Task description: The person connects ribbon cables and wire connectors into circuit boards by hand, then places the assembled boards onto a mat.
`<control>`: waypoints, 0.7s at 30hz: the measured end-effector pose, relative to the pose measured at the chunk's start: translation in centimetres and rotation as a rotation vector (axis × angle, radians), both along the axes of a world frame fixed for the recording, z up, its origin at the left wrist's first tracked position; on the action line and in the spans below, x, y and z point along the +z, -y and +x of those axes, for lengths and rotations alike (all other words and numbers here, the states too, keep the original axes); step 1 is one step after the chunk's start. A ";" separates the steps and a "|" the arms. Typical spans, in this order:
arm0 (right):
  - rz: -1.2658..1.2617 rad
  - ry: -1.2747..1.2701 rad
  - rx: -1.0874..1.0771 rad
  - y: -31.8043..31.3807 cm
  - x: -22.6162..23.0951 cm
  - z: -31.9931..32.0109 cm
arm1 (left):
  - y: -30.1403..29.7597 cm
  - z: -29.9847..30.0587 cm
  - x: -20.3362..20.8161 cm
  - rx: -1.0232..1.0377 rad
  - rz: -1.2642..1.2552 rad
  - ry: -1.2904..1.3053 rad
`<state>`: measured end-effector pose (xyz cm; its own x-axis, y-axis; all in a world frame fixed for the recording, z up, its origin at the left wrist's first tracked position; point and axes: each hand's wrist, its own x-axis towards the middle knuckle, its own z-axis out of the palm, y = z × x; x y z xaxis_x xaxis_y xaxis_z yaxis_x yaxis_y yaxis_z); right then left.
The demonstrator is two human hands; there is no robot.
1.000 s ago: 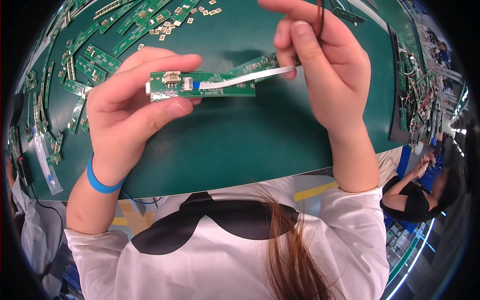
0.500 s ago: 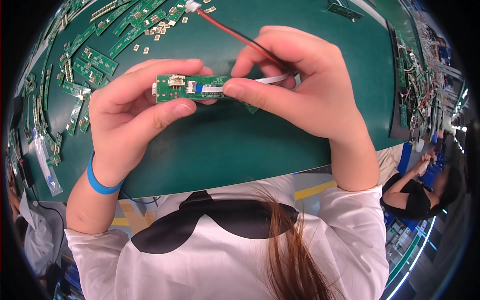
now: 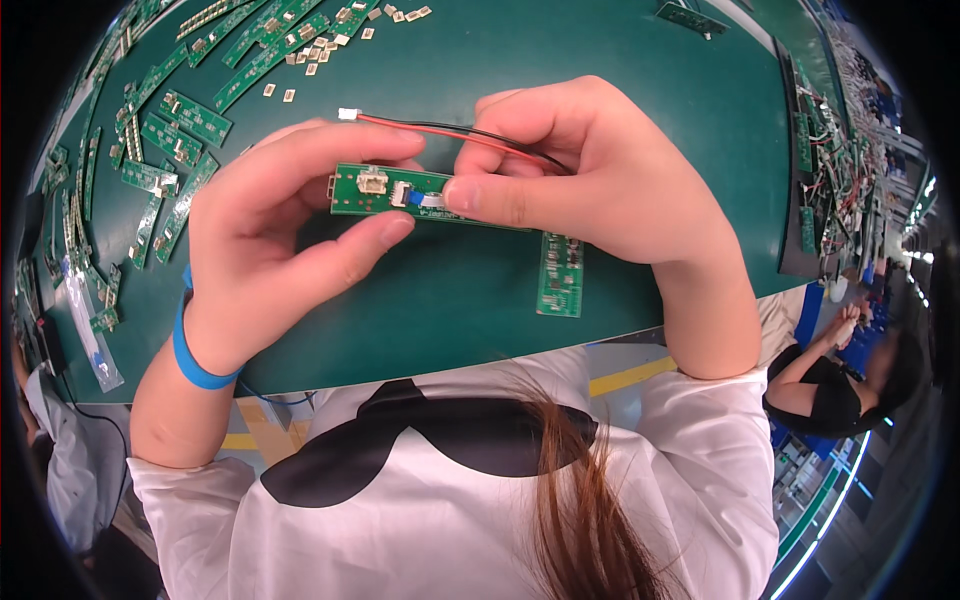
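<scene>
My right hand (image 3: 590, 170) pinches a narrow green circuit board (image 3: 350, 200) between thumb and fingers. A white socket (image 3: 372, 181) stands on the board, beside a smaller connector with a blue-tipped white ribbon cable (image 3: 418, 198) at it; my right thumb covers part of the ribbon. A red and black wire pair (image 3: 440, 128) with a white plug comes out from my right fingers toward the left. Below that hand hangs a second green board (image 3: 560, 280); its upper end is hidden. Around the first board's left end, my left hand (image 3: 290, 215) has its thumb and fingers apart, the thumb close to the lower edge.
Many green boards (image 3: 180, 135) lie across the left and far left of the green table (image 3: 450, 320), with small pale connectors (image 3: 320, 50) near them. One more board (image 3: 690, 18) lies far right. A dark rack of boards and wires (image 3: 800, 180) lines the right edge. Another person (image 3: 840, 380) sits beyond it.
The board has shifted right and slightly down, and my left fingers have loosened from it. The wire plug has swung down and left. The second board now shows below my right hand.
</scene>
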<state>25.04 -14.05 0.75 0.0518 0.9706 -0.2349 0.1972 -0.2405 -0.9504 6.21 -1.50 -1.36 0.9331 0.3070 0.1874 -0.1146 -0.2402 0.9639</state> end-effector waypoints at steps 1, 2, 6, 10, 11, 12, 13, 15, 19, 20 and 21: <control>-0.036 -0.051 0.018 0.0 0.0 0.1 | -0.1 -0.1 0.0 -0.001 -0.002 -0.001; -0.071 -0.101 0.037 0.1 -0.1 0.2 | -0.2 -0.1 0.0 0.017 0.167 0.039; -0.102 -0.128 0.046 0.2 -0.3 0.2 | -0.9 0.4 0.7 -0.136 0.600 0.184; -0.134 -0.096 0.098 0.2 -0.4 0.1 | -0.8 0.6 -0.1 -0.162 0.552 0.195; -0.150 -0.086 0.124 0.3 -0.5 0.1 | -0.8 0.5 -0.1 -0.216 0.580 0.162; -0.151 -0.089 0.126 0.2 -0.4 -0.1 | -0.9 0.4 -0.1 -0.270 0.609 0.129; -0.194 -0.063 0.139 0.1 -0.2 -0.2 | -0.9 0.2 0.0 -0.269 0.607 0.126; -0.238 -0.039 0.157 0.0 -0.5 -0.5 | -0.9 -0.2 0.0 -0.327 0.644 0.035; -0.288 -0.126 0.122 0.0 -0.4 -1.2 | -0.9 -0.2 0.0 -0.342 0.661 0.011; -0.339 -0.114 0.108 -0.1 -0.2 -1.3 | -1.0 -0.3 0.1 -0.351 0.623 -0.030; -0.338 -0.114 0.113 -0.1 -0.1 -1.2 | -1.0 -0.3 0.1 -0.360 0.584 -0.069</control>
